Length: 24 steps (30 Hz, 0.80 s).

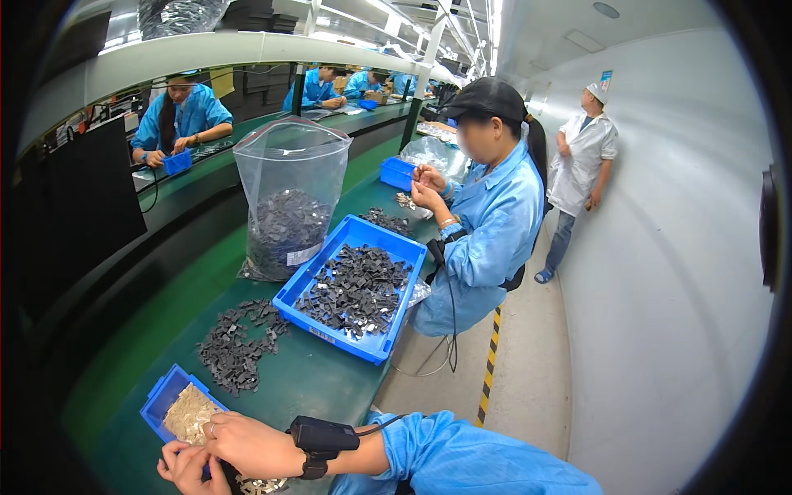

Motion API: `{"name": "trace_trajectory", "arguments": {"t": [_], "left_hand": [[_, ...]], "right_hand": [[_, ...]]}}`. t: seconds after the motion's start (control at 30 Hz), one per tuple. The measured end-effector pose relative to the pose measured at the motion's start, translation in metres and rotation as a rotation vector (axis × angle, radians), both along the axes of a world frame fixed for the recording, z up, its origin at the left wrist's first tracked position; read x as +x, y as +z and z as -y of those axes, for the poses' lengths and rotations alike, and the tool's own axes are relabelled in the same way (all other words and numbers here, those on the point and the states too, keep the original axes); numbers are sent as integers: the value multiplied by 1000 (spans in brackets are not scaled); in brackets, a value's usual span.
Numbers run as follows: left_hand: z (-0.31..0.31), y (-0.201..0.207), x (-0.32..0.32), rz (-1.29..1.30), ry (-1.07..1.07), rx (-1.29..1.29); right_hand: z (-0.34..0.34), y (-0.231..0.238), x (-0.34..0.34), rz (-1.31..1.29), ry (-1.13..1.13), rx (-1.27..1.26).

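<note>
At the lower left, my right hand (252,445) reaches across from a blue sleeve, a black strapped device (323,435) at its wrist. Its fingertips meet those of my left hand (188,467) at the near edge of a small blue bin (155,401). Both hands are closed, the fingers bent together; whatever they hold is hidden behind them. Light beige and silvery small pieces (190,410) fill the bin. Partly under my right wrist lie shiny metal pieces (262,485). Beyond the bin, flat black pieces (235,346) are heaped on the green table (318,388).
A large blue tray (334,340) of black pieces stands beyond the heap. Next to it is a clear plastic bag (289,165), part full of black pieces. A co-worker (495,214) in blue handles something small across the table. Another person (584,148) stands by the wall.
</note>
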<state>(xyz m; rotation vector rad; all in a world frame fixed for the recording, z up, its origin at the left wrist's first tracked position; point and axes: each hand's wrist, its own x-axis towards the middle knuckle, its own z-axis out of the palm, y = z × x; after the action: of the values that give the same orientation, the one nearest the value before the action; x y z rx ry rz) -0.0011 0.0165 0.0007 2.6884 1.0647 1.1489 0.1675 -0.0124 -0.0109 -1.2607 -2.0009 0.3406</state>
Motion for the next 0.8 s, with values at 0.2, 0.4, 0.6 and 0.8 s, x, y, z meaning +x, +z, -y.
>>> {"name": "trace_trajectory", "arguments": {"t": [0.2, 0.4, 0.6, 0.8], "left_hand": [[3, 0, 3, 34, -24, -54], [3, -1, 3, 47, -17, -52], [1, 3, 2, 41, -14, -55], [0, -2, 0, 38, -6, -61]], "right_hand": [[3, -1, 1, 11, -6, 7], [3, -1, 1, 37, -2, -10], [1, 0, -2, 49, 0, 10], [2, 2, 0, 76, 0, -12]]}}
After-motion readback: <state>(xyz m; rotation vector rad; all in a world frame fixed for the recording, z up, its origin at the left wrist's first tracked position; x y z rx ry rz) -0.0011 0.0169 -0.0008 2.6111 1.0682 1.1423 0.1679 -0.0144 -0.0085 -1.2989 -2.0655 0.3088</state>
